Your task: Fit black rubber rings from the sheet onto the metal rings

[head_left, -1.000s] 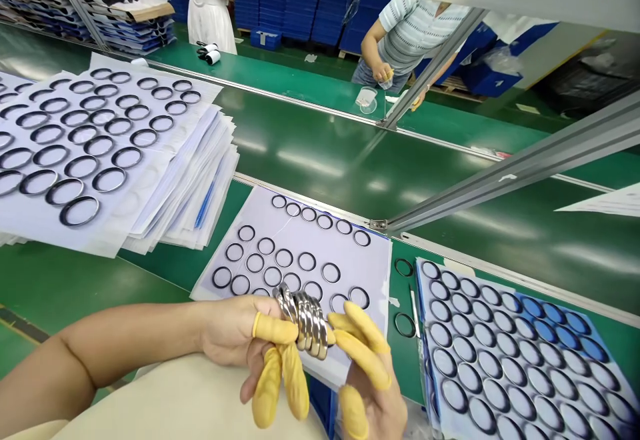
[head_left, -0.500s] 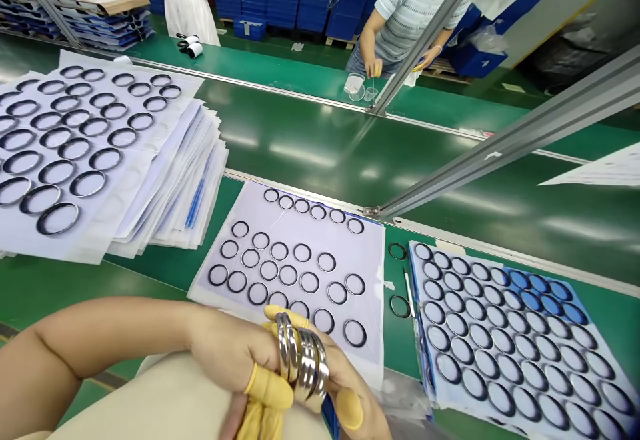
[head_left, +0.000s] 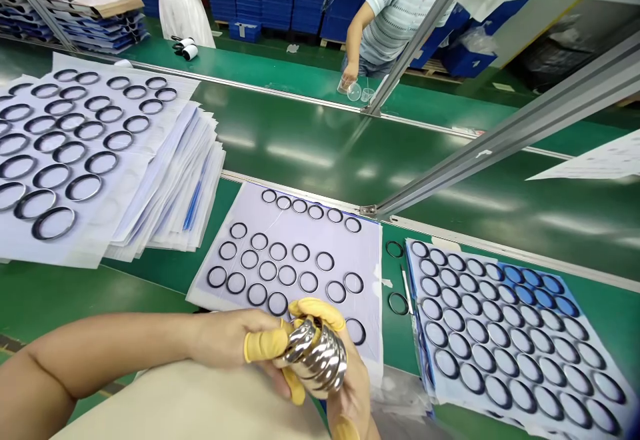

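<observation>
- Left hand (head_left: 225, 339), in yellow finger cots (head_left: 265, 345), grips a stack of silver metal rings (head_left: 316, 357) from the side.
- Right hand (head_left: 355, 387) clasps the stack from below, mostly hidden, cut off by the frame.
- The stack sits above a pale sheet (head_left: 370, 293), blocking some of its black rings (head_left: 277, 303).
- Further right, a second sheet (head_left: 411, 260) lies on the green conveyor belt (head_left: 300, 193).
</observation>
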{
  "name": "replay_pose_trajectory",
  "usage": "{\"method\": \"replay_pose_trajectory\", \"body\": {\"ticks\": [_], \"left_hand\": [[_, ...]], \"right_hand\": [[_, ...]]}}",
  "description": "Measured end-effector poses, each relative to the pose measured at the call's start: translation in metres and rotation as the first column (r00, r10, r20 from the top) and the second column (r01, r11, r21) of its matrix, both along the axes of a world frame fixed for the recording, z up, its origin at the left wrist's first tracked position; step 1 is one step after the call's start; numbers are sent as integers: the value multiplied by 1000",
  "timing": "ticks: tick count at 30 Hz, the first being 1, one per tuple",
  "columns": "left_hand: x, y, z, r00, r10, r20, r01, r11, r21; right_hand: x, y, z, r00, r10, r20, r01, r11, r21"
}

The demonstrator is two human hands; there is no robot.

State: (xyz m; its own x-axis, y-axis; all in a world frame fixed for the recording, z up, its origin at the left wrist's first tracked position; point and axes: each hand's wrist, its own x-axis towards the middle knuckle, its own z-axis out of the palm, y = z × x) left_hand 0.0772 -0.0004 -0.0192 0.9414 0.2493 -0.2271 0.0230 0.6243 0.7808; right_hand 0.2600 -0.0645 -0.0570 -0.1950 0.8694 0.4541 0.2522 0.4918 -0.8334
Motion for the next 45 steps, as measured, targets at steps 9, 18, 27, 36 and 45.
{"method": "replay_pose_trajectory", "body": {"ticks": [9,18,27,36,45], "left_hand": [[3,9,-4,981,96,-168,-104,994,-35],[-2,32,-5,987,156,41,-155,842,517],[-7,43,11,976,164,144,-216,626,750],[-4,39,18,975,118,187,-217,361,907],[-6,37,21,995,29,90,-93,91,992]], "right_hand": [[-6,4,8,991,-71,116,37,961,274],[-17,-1,9,953,-174,250,108,960,258],[-10,-3,17,1000,-16,8,16,998,-60],[-6,-2,17,786,299,-541,-564,707,-428],[-11,1,10,740,310,-597,-618,664,-421]]}}
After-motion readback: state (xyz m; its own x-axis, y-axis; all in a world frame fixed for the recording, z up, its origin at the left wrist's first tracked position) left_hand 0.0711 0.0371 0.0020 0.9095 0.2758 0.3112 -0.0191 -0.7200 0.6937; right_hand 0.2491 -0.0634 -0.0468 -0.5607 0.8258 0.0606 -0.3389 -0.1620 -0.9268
